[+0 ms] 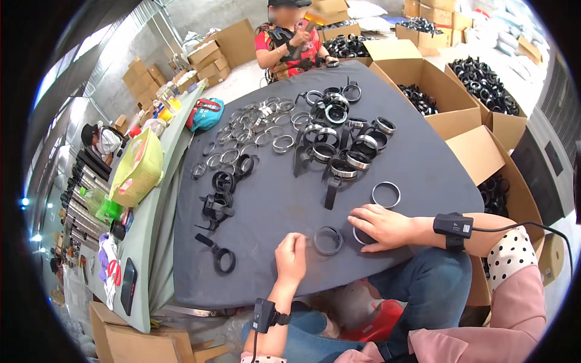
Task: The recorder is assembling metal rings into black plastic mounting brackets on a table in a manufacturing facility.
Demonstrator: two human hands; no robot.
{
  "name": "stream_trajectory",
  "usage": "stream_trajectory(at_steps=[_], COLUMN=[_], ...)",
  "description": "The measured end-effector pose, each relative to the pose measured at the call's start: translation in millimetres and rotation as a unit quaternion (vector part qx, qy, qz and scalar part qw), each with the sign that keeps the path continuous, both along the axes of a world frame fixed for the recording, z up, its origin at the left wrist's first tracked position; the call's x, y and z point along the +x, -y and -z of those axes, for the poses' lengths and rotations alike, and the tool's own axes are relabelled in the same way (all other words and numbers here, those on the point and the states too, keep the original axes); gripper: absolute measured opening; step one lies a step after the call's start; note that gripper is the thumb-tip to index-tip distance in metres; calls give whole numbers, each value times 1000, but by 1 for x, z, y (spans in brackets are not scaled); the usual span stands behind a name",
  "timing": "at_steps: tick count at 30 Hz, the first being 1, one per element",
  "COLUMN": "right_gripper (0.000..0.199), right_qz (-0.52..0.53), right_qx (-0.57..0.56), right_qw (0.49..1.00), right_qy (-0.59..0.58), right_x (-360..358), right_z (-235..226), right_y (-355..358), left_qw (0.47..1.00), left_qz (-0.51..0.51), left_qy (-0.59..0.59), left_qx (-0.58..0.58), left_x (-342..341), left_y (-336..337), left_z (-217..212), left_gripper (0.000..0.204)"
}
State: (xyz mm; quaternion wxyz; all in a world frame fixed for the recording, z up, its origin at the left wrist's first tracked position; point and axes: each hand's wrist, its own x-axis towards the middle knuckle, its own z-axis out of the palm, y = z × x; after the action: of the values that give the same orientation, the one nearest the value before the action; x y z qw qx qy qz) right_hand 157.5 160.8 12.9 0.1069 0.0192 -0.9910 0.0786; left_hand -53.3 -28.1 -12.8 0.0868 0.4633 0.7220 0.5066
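My left hand (291,257) is closed above the dark table, its fingers curled together; whatever they may hold is hidden. Just right of it lies a dark grey ring (328,241), apart from the fingers. My right hand (382,227) rests palm down with fingers spread over a silver-edged ring (361,236), part of which shows between thumb and fingers. Beyond that hand, another black ring with a silvery rim (386,195) lies flat on the table.
Black clamp-like rings with silver bands (357,160) cluster mid-table, beside a pile of bare metal rings (266,115). Several black ring parts (224,260) lie at left. Cardboard boxes (417,72) of black parts line the right. A co-worker (290,45) is across the table (272,199).
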Motion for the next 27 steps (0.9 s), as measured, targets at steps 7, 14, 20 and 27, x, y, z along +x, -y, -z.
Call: stream_trajectory(at_steps=[7,14,20,27], right_gripper=[61,83,80,51], right_qz=[-43,-14,83,416], right_qx=[-110,-118,-132,-207], right_qw=[989,992,987,881], right_qy=[-91,-51,-38,89], right_x=[-28,-16,39,308], right_z=[-12,-28,-90,-102], right_y=[-1,6,0,-13], left_qw=[999,999,969,851], left_qz=[9,13,-108,-369], left_qy=[-8,-46,-221,-63], left_qx=[-40,10,9,-367], left_x=[11,29,-19,-121], left_y=[-11,-37,3,89], left_z=[-11,-30,-84,-31], left_gripper=[24,26,42,81])
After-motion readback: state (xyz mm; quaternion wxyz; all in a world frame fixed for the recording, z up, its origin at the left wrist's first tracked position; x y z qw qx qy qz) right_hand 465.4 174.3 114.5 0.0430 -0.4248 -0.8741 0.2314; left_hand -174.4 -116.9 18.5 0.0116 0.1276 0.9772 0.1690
